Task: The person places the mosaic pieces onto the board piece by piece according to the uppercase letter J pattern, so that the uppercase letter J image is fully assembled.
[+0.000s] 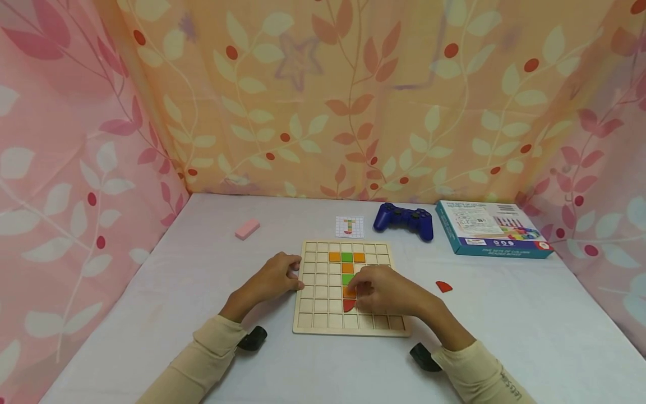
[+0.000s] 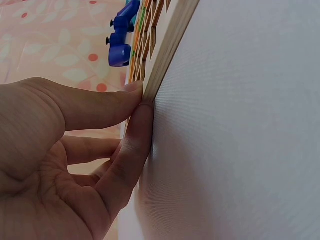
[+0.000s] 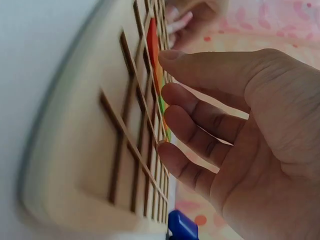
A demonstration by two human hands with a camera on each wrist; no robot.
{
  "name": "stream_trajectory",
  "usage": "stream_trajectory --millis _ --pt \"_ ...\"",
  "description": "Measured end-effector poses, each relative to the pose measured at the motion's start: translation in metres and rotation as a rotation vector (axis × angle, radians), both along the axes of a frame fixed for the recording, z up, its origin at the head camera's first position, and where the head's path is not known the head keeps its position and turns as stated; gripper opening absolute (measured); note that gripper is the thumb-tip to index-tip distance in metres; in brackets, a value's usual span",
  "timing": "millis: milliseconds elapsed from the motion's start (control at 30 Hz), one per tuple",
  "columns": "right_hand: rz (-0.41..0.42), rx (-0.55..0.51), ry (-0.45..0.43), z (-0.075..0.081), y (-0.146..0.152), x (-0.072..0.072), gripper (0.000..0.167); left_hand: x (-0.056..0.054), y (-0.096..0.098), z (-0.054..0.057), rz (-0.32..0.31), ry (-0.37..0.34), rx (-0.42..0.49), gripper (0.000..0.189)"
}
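A square wooden grid board (image 1: 305,321) lies flat on the table. At its left edge my left hand (image 1: 270,278) pinches the rim between thumb and finger, as the left wrist view also shows. Over the right half hovers my right hand (image 1: 386,289), its fingertips at an orange tile (image 1: 348,292) and nothing visible between thumb and fingers. In one column sit orange and green tiles (image 1: 347,279), with a red quarter-circle piece (image 1: 349,305) at the lower end. Orange tiles (image 1: 359,257) flank a green one (image 1: 346,257) in the upper row.
Right of the board lies a loose red quarter-circle piece (image 1: 443,287). Behind it are a pattern card (image 1: 350,226), a blue game controller (image 1: 404,220) and a flat teal box (image 1: 494,230). A pink block (image 1: 247,229) rests at the back left. Floral curtains surround the table.
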State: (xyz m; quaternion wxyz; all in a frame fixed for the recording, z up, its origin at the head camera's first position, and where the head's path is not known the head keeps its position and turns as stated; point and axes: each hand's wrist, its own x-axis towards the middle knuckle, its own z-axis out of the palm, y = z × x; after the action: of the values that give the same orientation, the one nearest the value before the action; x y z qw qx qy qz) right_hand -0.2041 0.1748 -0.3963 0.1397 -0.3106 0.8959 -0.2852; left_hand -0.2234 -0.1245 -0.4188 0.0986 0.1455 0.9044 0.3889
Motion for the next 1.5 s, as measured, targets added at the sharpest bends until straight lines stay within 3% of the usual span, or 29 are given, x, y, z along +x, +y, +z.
stream_trajectory --millis 333,633,733,900,1167,1500 --pt "-0.125 -0.021 0.002 0.011 0.041 -0.02 0.025 0.0 -0.001 0.0 -0.002 -0.015 0.015 0.055" --pt "-0.213 0.018 0.029 0.012 0.085 -0.037 0.028 0.001 0.0 0.001 0.002 -0.009 0.001 0.043" --pt "-0.246 0.042 0.027 0.012 0.098 -0.041 0.029 0.001 -0.001 0.0 0.003 -0.002 -0.002 0.049" --pt "-0.294 0.044 -0.016 0.012 0.115 -0.044 0.032 0.001 -0.001 0.0 0.002 0.0 0.001 0.06" --pt "-0.335 0.072 -0.094 0.007 0.133 -0.045 0.034 0.002 -0.002 0.0 -0.01 -0.003 0.002 0.064" --pt "-0.317 0.048 -0.108 0.006 0.151 -0.044 0.035 0.0 -0.001 0.0 0.01 -0.011 0.006 0.063"
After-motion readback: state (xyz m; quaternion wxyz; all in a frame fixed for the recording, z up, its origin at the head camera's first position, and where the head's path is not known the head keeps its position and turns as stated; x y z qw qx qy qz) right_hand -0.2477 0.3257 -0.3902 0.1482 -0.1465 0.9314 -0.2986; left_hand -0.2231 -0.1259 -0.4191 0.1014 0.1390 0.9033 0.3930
